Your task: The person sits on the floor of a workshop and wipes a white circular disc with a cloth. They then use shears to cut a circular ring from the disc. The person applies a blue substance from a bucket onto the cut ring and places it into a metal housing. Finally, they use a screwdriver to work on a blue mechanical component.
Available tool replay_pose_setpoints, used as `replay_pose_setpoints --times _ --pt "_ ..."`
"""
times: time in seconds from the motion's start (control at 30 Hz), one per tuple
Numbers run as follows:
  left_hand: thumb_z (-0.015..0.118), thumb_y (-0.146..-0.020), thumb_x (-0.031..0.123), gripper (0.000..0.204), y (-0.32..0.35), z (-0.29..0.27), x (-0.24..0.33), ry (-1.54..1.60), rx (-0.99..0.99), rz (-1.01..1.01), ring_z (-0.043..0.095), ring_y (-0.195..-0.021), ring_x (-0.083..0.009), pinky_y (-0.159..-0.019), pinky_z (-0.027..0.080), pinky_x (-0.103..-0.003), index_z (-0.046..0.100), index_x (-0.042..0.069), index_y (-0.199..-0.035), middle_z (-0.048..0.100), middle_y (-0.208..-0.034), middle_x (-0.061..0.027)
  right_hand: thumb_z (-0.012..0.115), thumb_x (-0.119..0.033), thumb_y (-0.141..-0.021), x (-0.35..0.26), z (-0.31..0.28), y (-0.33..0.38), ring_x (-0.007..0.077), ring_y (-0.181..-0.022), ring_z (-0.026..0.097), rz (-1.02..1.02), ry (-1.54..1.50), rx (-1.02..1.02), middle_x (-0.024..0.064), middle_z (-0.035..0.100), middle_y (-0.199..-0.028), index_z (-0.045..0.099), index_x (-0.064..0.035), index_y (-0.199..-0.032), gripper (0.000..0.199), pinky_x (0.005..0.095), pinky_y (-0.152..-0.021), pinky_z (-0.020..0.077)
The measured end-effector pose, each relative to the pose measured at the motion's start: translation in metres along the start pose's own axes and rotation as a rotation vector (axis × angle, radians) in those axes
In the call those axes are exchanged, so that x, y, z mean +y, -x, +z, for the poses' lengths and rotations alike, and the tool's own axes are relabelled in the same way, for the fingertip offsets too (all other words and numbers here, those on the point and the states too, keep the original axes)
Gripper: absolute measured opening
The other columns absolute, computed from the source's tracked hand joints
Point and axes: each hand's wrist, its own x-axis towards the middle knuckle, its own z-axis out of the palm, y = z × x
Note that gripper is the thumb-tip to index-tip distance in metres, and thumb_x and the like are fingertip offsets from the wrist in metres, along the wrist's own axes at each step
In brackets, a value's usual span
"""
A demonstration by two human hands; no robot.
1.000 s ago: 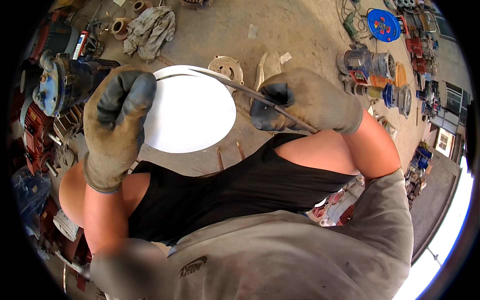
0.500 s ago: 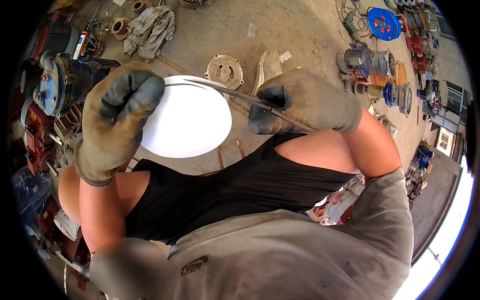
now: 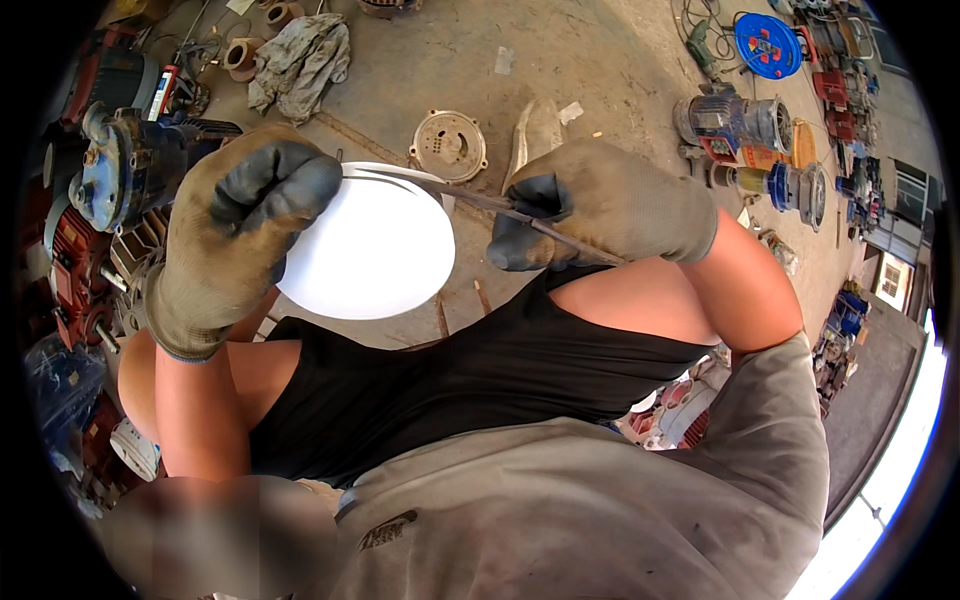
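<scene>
Across white disc (image 3: 372, 250), thin blade (image 3: 470, 197) left-right

Concrete floor (image 3: 600, 60): round metal cover (image 3: 448, 146), crumpled rag (image 3: 300, 60), blue reel (image 3: 768, 44), motors (image 3: 745, 120).

A round metal motor end cover (image 3: 448, 146) lies flat on the concrete floor (image 3: 600, 70), with a crumpled grey rag (image 3: 300, 60) further left. A blue electric motor (image 3: 125, 170) sits at the left; a blue cable reel (image 3: 768, 45) lies top right.
</scene>
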Motion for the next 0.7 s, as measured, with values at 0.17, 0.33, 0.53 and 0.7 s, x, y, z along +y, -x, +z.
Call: replay_pose_setpoints --times 0.17,0.33,0.53,0.7 --pt "0.074 -0.102 0.032 0.034 -0.001 0.004 -0.002 -0.004 -0.003 0.019 0.047 -0.076 -0.0114 -0.069 0.040 -0.028 0.066 0.000 -0.093 0.054 -0.085 -0.0005 0.086 -0.040 -0.088 0.002 0.000 -0.001 0.0196 -0.066 0.064 0.033 0.056 -0.047 0.0110 0.072 -0.076 0.079 -0.0025 -0.094 0.039 0.0378 -0.064 0.0528" --pt "0.080 -0.095 0.026 0.032 -0.002 -0.007 0.000 -0.048 -0.063 -0.033 0.058 -0.079 -0.0103 -0.072 0.049 -0.027 0.069 -0.002 -0.105 0.065 -0.088 -0.0011 0.086 -0.042 -0.088 -0.004 -0.002 0.002 0.0178 -0.063 0.063 0.142 0.032 -0.088 0.0099 0.070 -0.072 0.080 -0.0033 -0.093 0.040 0.0375 -0.061 0.0519" --pt "0.082 -0.093 0.029 0.036 -0.002 -0.004 -0.001 0.034 -0.049 -0.067 0.062 -0.079 -0.0103 -0.074 0.052 -0.027 0.071 -0.002 -0.109 0.067 -0.088 -0.0015 0.085 -0.043 -0.089 -0.004 0.001 -0.001 0.0170 -0.062 0.063 -0.068 0.138 -0.030 0.0088 0.068 -0.069 0.079 -0.0031 -0.091 0.040 0.0376 -0.060 0.0516" --pt "0.080 -0.095 0.027 0.030 -0.002 -0.004 -0.001 -0.020 -0.050 -0.027 0.061 -0.077 -0.0103 -0.072 0.051 -0.027 0.072 0.000 -0.106 0.067 -0.086 -0.0002 0.086 -0.046 -0.087 -0.003 0.001 0.000 0.0162 -0.062 0.063 0.048 0.045 -0.085 0.0085 0.069 -0.070 0.078 -0.0030 -0.089 0.043 0.0366 -0.060 0.0524"
